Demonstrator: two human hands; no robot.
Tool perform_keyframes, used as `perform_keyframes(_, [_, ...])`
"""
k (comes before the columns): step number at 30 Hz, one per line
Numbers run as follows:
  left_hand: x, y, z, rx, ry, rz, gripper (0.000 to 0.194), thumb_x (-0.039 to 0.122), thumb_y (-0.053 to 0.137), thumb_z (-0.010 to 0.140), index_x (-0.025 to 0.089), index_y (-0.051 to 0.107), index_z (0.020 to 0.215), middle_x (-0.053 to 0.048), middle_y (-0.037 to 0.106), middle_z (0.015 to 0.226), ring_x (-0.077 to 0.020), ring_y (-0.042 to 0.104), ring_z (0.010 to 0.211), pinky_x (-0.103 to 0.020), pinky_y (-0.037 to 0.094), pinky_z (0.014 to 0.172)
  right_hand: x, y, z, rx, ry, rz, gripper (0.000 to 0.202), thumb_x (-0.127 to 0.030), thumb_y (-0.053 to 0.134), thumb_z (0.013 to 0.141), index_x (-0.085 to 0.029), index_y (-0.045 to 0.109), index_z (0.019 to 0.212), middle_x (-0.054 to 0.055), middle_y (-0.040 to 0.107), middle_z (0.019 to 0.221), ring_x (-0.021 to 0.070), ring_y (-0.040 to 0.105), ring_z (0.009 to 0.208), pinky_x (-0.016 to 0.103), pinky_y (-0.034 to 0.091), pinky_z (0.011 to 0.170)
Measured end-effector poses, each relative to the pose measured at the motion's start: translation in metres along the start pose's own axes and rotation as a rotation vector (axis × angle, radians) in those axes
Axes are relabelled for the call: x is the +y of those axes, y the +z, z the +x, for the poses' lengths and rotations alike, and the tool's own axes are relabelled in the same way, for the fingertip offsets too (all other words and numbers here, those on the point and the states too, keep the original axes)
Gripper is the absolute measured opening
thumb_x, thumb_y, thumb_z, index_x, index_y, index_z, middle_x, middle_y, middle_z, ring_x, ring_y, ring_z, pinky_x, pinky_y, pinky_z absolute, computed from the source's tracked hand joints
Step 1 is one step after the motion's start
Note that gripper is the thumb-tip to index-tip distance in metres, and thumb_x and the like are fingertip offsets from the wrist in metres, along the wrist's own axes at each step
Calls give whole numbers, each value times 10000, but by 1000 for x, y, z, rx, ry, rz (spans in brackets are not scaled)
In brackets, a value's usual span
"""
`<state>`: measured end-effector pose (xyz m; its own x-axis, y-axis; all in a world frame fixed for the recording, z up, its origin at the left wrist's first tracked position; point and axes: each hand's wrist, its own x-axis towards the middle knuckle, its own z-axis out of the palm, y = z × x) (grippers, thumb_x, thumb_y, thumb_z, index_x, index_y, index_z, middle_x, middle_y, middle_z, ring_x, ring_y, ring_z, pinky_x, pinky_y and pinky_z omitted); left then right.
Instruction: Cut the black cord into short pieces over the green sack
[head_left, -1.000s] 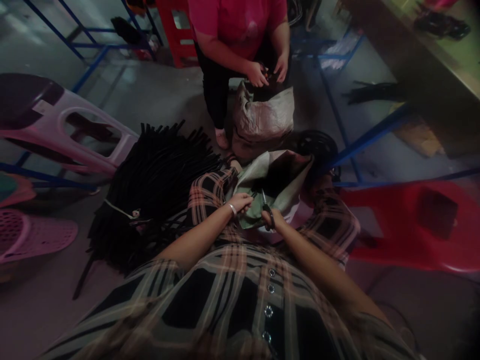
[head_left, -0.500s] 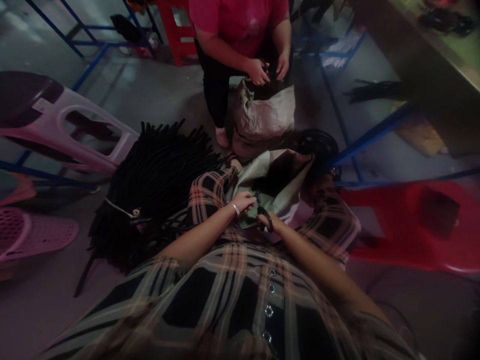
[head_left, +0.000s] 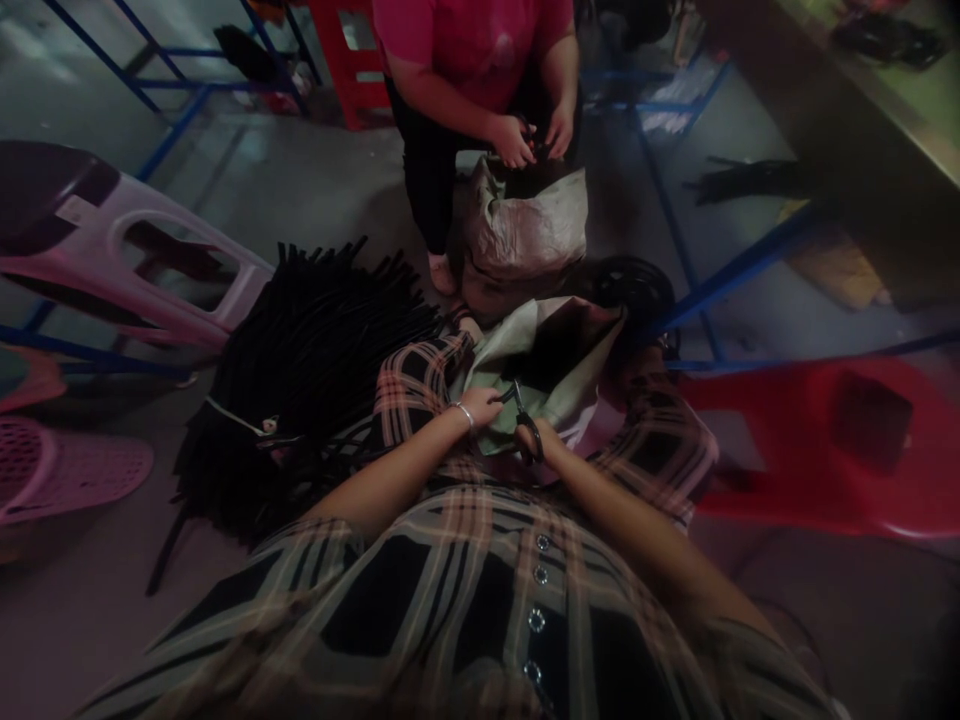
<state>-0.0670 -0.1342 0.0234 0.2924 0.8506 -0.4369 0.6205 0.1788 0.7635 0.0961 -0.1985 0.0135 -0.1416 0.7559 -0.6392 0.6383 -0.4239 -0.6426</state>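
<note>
While a table (head_left: 911, 120) juts in at the upper right with blurred dark things on top, a co-worker (head_left: 465, 60) in a pink shirt faces the wearer. To the right is a red plastic seat (head_left: 787, 440) with a dark square patch; on the left stands a pale pink stool (head_left: 255, 285) with a dark top. Next in size, a heap of black strips (head_left: 307, 340) lies on the floor beside the wearer's leg, bound near one end by a pale tie.

Between the wearer's knees, a pale green sack (head_left: 506, 335) gapes wide, its inside too dark to show what it holds. Just beyond it, a crumpled grey sack (head_left: 532, 235) stands open below the co-worker's hands (head_left: 514, 142); its contents are hidden in shadow. A pink basket (head_left: 82, 470) with holes in its wall is cut off at the left edge, and what it contains cannot be told.

Over the near sack's mouth, the left hand (head_left: 481, 406) has its fingers closed in a pinch on a short dark strip (head_left: 508, 395). The right hand (head_left: 536, 440) wraps the handles of black scissors (head_left: 527, 425), blades pointing away from the wearer and close by the strip's free end; how far they are parted is unclear.
</note>
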Motion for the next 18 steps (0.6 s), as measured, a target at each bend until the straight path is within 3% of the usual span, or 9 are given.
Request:
perform_keyframes(5, [-17,-10,-12,40,118,126,148,219,600,728,196,719,811,-19,657,753,-149,574,755,-202,423,690,3,2,1,54,54,143,289,-258,428,803,-126,568,586,36,538,457,114,534,452,182,345,457])
perform_keyframes(9, [-26,-3,-12,59,100,60,226,240,554,758,179,713,908,-15,661,763,-133,559,708,-200,418,655,8,6,3,52,57,217,254,-262,429,778,-140,534,582,33,519,440,132,526,407,202,357,418])
perform_keyframes(18, [-37,3,4,48,81,-19,254,262,545,731,146,714,881,7,622,670,-105,523,624,-186,402,582,13,11,4,112,75,300,285,-332,461,766,-170,478,532,13,487,419,140,491,324,216,335,311])
